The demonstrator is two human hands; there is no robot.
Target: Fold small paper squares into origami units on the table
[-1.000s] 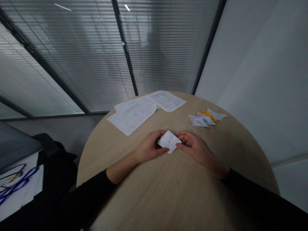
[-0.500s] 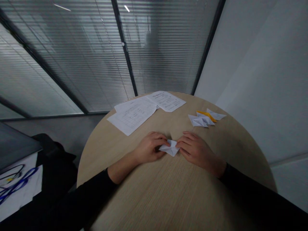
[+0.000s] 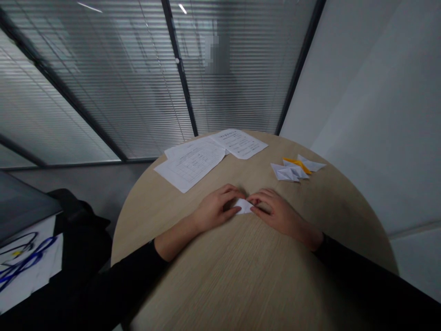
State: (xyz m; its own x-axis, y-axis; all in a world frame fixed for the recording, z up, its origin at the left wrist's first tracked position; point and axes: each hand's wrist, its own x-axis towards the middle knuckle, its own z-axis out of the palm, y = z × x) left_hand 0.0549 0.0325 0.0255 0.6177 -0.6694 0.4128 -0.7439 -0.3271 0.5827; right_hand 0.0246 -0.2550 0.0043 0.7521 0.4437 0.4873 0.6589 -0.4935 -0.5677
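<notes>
A small piece of folded white paper [image 3: 244, 206] lies at the middle of the round wooden table, between my two hands. My left hand [image 3: 217, 208] grips its left side, thumb on the near edge and fingers at the far edge. On the right side, my right hand [image 3: 274, 209] pinches the paper between thumb and fingers. Fingertips cover parts of both ends. Farther right sit several folded white paper pieces [image 3: 285, 172] and a folded yellow paper piece [image 3: 298, 164], close together.
Printed sheets [image 3: 193, 161] overlap at the far side of the table [image 3: 206, 276]. Behind them stands a glass partition with blinds [image 3: 138, 92]; a white wall [image 3: 386, 115] rises at right. At lower left, blue cables [image 3: 29, 264] lie on white papers beside a dark bag-like item [image 3: 74, 207].
The paper between my hands has gone from an opened diamond-like shape to a smaller, flatter folded shape. My fingers have shifted to its far edge and my thumbs to its near edge.
</notes>
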